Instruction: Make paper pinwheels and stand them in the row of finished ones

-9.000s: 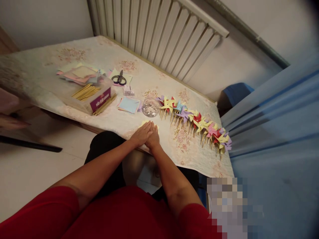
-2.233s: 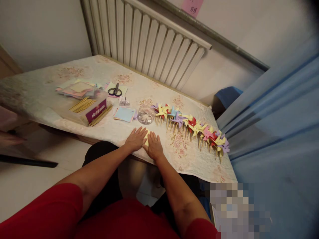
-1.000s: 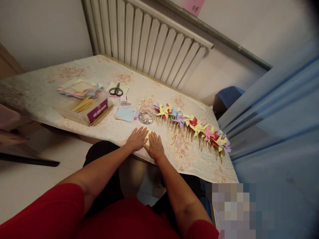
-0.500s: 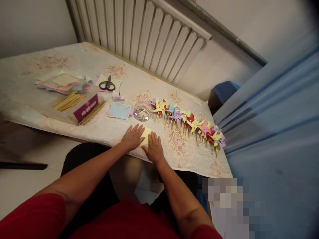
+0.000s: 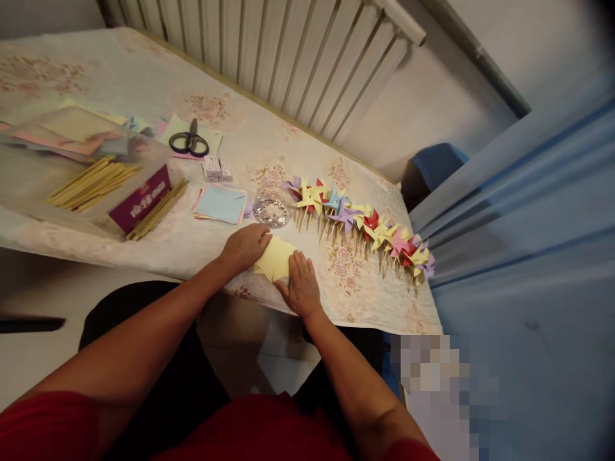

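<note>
A yellow paper square [image 5: 275, 258] with slits at its edges lies flat near the table's front edge. My left hand [image 5: 246, 247] is at its upper left edge, fingers curled together over the paper's rim. Spread along the paper's right side, my right hand [image 5: 302, 283] rests flat, its fingers extended. Just beyond the paper stands a round clear dish [image 5: 271, 211] of small shiny pieces. A row of finished paper pinwheels [image 5: 346, 218] on sticks runs off to the right.
On the left, a clear bin [image 5: 103, 221] holds wooden sticks [image 5: 91, 184], with coloured sheets [image 5: 72, 131] behind it. Scissors [image 5: 189, 142], small white boxes [image 5: 217, 169] and a stack of blue-topped paper squares [image 5: 221, 203] lie between. A radiator [image 5: 269, 57] and blue curtain [image 5: 519, 256] border the table.
My left hand has gone from lying flat with fingers spread to curled at the paper's upper left, uncovering more of the paper. My right hand stays flat. The view has shifted.
</note>
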The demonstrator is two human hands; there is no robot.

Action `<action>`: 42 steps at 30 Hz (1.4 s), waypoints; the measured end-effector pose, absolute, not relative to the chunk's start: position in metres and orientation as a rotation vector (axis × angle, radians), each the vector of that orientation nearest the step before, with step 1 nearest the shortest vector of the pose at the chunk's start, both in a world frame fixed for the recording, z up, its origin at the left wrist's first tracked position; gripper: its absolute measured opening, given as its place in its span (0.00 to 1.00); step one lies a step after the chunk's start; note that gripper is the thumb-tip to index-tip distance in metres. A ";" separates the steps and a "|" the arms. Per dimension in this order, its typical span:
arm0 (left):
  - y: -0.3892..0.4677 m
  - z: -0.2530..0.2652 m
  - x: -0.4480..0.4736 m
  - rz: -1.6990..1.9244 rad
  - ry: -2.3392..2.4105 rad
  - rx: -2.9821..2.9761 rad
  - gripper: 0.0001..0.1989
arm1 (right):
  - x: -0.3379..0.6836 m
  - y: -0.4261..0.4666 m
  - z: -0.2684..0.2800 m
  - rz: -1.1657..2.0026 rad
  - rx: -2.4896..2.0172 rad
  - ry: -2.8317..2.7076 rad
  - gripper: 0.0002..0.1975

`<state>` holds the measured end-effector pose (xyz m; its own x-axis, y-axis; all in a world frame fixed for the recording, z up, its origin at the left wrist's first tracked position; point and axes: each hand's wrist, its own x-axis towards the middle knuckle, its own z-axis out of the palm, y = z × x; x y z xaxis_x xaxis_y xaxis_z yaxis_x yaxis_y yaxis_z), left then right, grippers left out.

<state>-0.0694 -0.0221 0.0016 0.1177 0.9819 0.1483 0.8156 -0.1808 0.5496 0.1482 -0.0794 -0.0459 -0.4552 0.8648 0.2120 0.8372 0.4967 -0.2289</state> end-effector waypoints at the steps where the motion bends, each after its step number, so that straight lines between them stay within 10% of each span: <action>1: -0.018 0.004 -0.071 0.702 1.695 2.062 0.19 | 0.150 -0.080 -0.048 0.156 -1.422 -2.384 0.37; 10: 0.004 -0.013 -0.090 0.597 1.694 1.900 0.15 | 0.155 -0.079 -0.060 0.321 -1.591 -1.551 0.17; 42: 0.009 -0.011 -0.093 0.332 1.728 1.908 0.17 | 0.147 -0.022 -0.028 0.757 -2.069 -1.603 0.10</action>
